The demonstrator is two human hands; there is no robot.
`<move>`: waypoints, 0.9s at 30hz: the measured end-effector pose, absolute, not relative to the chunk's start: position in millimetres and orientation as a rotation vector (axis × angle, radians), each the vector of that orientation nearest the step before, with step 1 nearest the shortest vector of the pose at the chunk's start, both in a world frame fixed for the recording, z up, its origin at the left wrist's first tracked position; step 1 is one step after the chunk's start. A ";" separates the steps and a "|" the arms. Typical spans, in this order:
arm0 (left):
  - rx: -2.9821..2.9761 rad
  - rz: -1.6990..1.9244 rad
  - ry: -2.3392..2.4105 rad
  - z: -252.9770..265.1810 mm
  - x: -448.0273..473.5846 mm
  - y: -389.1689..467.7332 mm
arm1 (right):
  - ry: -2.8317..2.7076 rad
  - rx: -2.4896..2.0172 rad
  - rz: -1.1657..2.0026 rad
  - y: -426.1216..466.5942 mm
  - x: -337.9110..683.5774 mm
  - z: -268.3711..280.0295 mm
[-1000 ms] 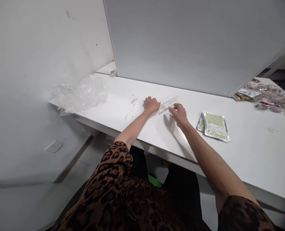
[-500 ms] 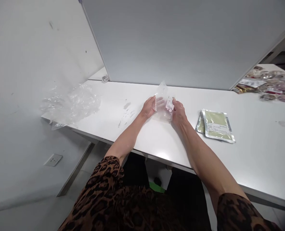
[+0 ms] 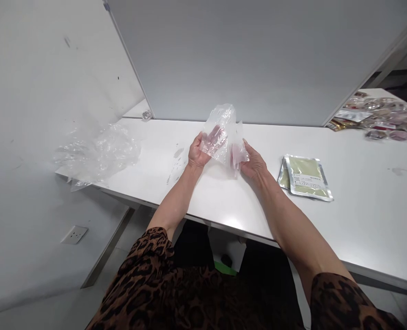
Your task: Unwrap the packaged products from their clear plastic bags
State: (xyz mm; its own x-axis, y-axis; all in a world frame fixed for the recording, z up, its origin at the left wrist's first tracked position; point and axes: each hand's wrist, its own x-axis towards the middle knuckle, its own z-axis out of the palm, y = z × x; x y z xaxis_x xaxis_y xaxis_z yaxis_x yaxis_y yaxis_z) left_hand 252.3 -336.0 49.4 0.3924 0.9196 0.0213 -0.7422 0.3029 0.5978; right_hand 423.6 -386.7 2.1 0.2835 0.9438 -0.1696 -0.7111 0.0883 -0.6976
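A clear plastic bag (image 3: 223,117) stands spread between my two hands above the white table. My left hand (image 3: 199,153) is closed on its left side, thumb in front, with the fingers showing pinkish through the film. On the other side my right hand (image 3: 254,160) grips the bag's right part, its fingers partly hidden behind the folded plastic. Whether anything lies inside the bag I cannot tell. To the right of my right hand lie two silver-edged pouches with pale green fronts (image 3: 306,172), one overlapping the other.
A crumpled heap of clear plastic bags (image 3: 100,151) lies at the table's left end by the wall. A grey partition (image 3: 231,59) rises along the back edge. Several packaged items (image 3: 392,117) are piled beyond it at the far right.
My left hand has moved a little left and the bag has turned and spread wider. The white label with red print seen by my right hand is no longer visible.
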 end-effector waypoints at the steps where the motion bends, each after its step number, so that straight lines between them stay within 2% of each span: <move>1: 0.585 1.137 0.332 49.7 251.1 -335.0 | -0.373 -0.758 1.278 -386.2 424.3 2.2; 7: 0.677 1.195 0.328 57.9 246.0 -337.0 | -0.412 -0.762 1.482 -384.0 426.2 0.5; 9: 0.698 1.213 0.341 60.7 242.8 -336.5 | -0.419 -0.788 1.465 -382.4 427.5 -1.9; 14: 0.676 1.254 0.345 61.9 234.3 -330.8 | -0.517 -1.052 1.026 -374.8 448.2 -8.2; 20: 0.619 1.231 0.366 65.8 236.3 -333.9 | -0.963 -1.388 0.098 -384.4 461.9 -3.6; 22: 0.602 1.216 0.366 67.1 237.6 -335.3 | -1.252 -1.445 0.053 -392.4 444.4 -2.8; 27: 0.610 1.251 0.381 65.5 239.1 -334.9 | -1.688 -1.841 0.191 -407.0 395.6 -7.7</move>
State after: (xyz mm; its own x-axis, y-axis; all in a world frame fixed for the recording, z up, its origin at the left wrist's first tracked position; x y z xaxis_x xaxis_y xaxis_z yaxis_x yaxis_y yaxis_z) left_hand 239.1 -334.9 65.5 0.2830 0.9574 0.0578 -0.7624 0.1880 0.6192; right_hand 395.6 -407.0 -7.7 0.1704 0.9388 0.2993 0.8480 0.0149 -0.5298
